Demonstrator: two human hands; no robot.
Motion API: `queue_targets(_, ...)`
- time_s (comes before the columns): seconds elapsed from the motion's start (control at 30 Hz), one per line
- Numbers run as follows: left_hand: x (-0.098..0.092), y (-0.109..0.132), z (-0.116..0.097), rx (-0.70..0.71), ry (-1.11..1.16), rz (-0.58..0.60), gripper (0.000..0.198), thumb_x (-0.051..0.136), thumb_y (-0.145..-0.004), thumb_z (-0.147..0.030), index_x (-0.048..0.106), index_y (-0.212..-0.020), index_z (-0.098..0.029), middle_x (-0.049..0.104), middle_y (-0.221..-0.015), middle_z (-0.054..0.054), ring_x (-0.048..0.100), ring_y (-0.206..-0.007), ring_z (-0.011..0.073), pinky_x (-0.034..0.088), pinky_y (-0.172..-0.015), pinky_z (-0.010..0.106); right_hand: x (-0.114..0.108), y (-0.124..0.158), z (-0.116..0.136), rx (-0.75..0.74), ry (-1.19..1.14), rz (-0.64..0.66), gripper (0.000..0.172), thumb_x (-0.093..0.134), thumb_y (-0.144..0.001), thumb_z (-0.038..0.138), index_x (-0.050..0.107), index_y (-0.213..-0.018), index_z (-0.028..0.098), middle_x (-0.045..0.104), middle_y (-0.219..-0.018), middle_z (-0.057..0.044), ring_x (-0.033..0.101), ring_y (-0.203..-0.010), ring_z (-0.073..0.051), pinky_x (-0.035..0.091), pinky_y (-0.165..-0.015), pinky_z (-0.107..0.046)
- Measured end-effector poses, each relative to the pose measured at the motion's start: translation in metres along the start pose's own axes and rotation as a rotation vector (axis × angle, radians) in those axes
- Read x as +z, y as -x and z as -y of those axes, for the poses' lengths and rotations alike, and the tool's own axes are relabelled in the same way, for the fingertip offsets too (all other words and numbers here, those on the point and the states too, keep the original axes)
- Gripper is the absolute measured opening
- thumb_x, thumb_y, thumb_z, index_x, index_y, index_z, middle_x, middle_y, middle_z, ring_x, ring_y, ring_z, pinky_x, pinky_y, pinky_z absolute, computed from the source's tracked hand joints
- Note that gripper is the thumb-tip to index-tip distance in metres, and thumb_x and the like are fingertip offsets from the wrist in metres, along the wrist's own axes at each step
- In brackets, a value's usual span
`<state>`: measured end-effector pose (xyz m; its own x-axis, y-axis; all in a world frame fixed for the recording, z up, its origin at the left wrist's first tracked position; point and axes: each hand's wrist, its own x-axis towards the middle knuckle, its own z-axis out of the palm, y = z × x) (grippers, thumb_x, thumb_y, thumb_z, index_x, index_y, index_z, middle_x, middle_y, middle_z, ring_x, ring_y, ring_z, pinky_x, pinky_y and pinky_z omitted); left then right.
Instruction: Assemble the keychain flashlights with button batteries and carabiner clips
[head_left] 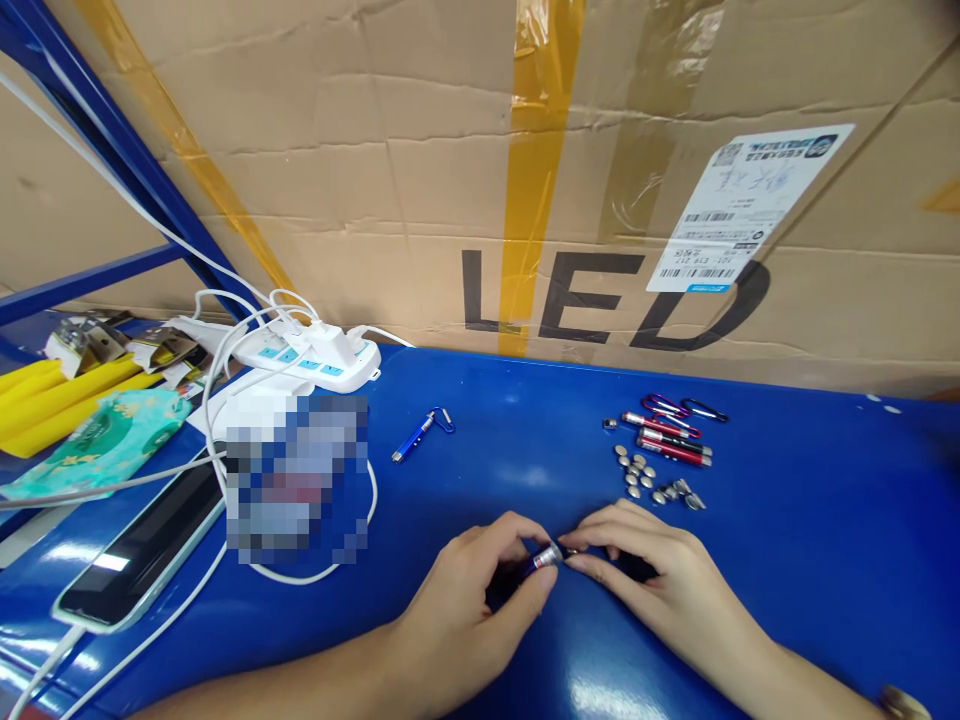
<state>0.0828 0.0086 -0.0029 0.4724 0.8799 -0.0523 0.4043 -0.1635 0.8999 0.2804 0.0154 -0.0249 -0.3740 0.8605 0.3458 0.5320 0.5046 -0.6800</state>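
Note:
My left hand [487, 590] is closed around a small dark blue keychain penlight [540, 561], its silver end pointing right. The fingertips of my right hand [649, 560] are pinched at that end, on something small and dark that I cannot make out. Beyond my right hand lie several silver button cells [635, 470], some loose and some bunched together. Behind these are red penlights [675, 451] and a black penlight [679, 441], side by side. A finished-looking blue penlight [414, 437] with a blue carabiner clip [444, 418] lies apart, further left.
Carabiner clips [703, 410] and a small metal piece [610, 424] lie near the red penlights. At left are a white power strip [352, 370], tangled white cables, a phone [142, 545], a green tissue pack [112, 435] and yellow packages [82, 405]. A large cardboard box [420, 180] stands behind.

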Motion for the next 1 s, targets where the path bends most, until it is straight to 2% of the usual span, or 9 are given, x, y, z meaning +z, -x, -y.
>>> queue_targets(0.17,0.002,-0.001,0.002,0.029,-0.124,0.005,0.012,0.05,-0.088,-0.025,0.059,-0.093,-0.019,0.062,-0.059,-0.003,0.054,-0.058,0.0141,0.04,-0.066,0.026,-0.003,0.002,0.004,-0.032,0.007,-0.143,0.009,0.062,-0.082,0.027,0.07,-0.08,0.023,0.07,-0.074,-0.002,0.064,-0.065,-0.015,0.055,-0.056,-0.024)
queue_targets(0.3,0.003,0.0,0.005,0.096,-0.189,0.029,0.011,0.052,-0.089,-0.022,0.058,-0.097,-0.019,0.067,-0.063,-0.002,0.056,-0.063,0.0154,0.038,-0.071,0.028,-0.003,0.002,0.011,-0.081,0.012,-0.246,0.011,0.061,-0.083,0.023,0.07,-0.078,0.022,0.071,-0.074,-0.002,0.066,-0.066,-0.016,0.056,-0.059,-0.025)
queue_targets(0.43,0.003,0.0,0.007,0.134,-0.202,0.054,0.011,0.052,-0.09,-0.021,0.057,-0.099,-0.018,0.068,-0.065,-0.002,0.058,-0.068,0.0163,0.038,-0.073,0.028,0.0,0.001,0.018,-0.156,-0.059,-0.227,0.01,0.061,-0.082,0.02,0.071,-0.079,0.021,0.071,-0.072,-0.003,0.065,-0.061,-0.016,0.056,-0.053,-0.025)
queue_targets(0.6,0.001,0.001,0.007,0.139,-0.212,0.075,0.011,0.048,-0.092,-0.019,0.057,-0.099,-0.018,0.069,-0.07,-0.001,0.058,-0.075,0.0174,0.037,-0.074,0.028,0.001,0.0,0.018,-0.109,-0.083,-0.2,0.01,0.063,-0.081,0.022,0.072,-0.076,0.022,0.071,-0.07,-0.003,0.063,-0.054,-0.015,0.054,-0.047,-0.024)
queue_targets(0.8,0.0,0.001,0.004,0.155,-0.198,0.085,0.015,0.042,-0.093,-0.017,0.056,-0.097,-0.02,0.067,-0.074,0.0,0.058,-0.076,0.0174,0.038,-0.074,0.028,0.002,0.002,0.016,-0.047,-0.165,-0.175,0.011,0.063,-0.081,0.027,0.072,-0.077,0.022,0.07,-0.071,-0.003,0.063,-0.057,-0.014,0.051,-0.045,-0.022)
queue_targets(1.0,0.0,-0.002,0.007,0.166,-0.184,0.115,0.017,0.039,-0.093,-0.018,0.056,-0.091,-0.02,0.065,-0.076,0.0,0.058,-0.076,0.0182,0.038,-0.073,0.028,0.002,0.004,0.016,-0.045,-0.213,-0.126,0.01,0.064,-0.081,0.025,0.072,-0.076,0.02,0.067,-0.074,-0.002,0.063,-0.061,-0.011,0.051,-0.05,-0.019)
